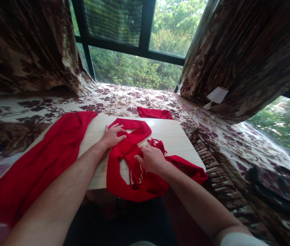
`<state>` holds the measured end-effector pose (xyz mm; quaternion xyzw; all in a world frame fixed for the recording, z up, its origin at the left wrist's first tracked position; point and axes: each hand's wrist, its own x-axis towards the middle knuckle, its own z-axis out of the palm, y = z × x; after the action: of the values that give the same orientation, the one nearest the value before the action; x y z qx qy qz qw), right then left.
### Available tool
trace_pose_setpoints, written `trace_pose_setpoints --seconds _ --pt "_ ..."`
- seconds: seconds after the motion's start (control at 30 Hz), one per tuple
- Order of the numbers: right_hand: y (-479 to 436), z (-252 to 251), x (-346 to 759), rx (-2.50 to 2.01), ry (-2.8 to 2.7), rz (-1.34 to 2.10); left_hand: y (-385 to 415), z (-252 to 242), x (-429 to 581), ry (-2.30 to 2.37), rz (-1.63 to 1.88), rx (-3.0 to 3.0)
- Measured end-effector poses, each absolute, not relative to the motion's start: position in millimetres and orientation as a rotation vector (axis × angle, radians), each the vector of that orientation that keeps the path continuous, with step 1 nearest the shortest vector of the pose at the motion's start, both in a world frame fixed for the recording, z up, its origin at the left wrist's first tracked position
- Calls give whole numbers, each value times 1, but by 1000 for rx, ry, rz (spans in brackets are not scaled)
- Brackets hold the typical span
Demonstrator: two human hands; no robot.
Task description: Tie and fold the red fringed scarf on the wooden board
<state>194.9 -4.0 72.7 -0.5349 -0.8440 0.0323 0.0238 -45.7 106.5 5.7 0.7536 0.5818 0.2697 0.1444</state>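
Left hand (112, 136) flat, fingers spread, pressing looped red scarf (132, 145) onto pale wooden board (175, 136). Right hand (151, 159) lies on same scarf just beside tassel fringe (157, 143), fingers curled down; true grip cannot be told. Scarf ends spill over board's near edge. Second red scarf (50, 160) drapes off board's left side. Folded red cloth (154, 112) at far edge. Floral bedding (124, 97) around, brown patterned curtains (249, 51) flanking window (134, 41). Dark bag (280, 191) lower right.
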Motion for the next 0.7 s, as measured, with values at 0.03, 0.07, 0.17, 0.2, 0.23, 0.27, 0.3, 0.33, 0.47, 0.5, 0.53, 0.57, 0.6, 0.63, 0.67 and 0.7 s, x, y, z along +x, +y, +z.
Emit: trace_pose_setpoints --seconds 0.03,0.07,0.17,0.2,0.23,0.27,0.3,0.33,0.47,0.5,0.53,0.57,0.6,0.63,0.67,0.7 --pt "-5 71 191 -1654 -2597 117 104 9 -44 1680 819 2155" --pt "-6 70 187 -1650 -2586 122 101 14 -42 1675 874 2136" --pt "-9 69 178 -1638 -2565 86 81 36 -33 1538 1084 2111" --pt "-11 68 176 -1638 -2563 64 71 45 -30 1437 1133 2134" --pt "-12 68 173 -1637 -2568 41 60 52 -27 1336 1118 2170" --pt "-14 68 171 -1635 -2578 18 49 58 -24 1287 1087 2214" --pt "-15 68 168 -1631 -2589 -5 38 62 -23 1259 1001 2293" --pt "-16 67 166 -1623 -2600 -27 27 63 -22 1253 899 2367" --pt "-17 64 161 -1565 -2656 -16 1 48 -27 1273 517 2457" --pt "-16 62 160 -1552 -2680 23 -2 43 -29 1284 475 2447" --pt "-15 61 161 -1535 -2704 66 -3 38 -30 1293 459 2438" --pt "-13 61 161 -1513 -2722 110 -3 34 -30 1297 467 2432" --pt "-10 60 162 -1482 -2726 150 -3 31 -30 1298 496 2428" --pt "-8 60 163 -1444 -2709 200 -2 29 -29 1296 537 2426" --pt "-4 61 164 -1409 -2657 272 -1 29 -27 1293 584 2425" --pt "-1 61 165 -1386 -2567 373 0 29 -25 1298 634 2421"
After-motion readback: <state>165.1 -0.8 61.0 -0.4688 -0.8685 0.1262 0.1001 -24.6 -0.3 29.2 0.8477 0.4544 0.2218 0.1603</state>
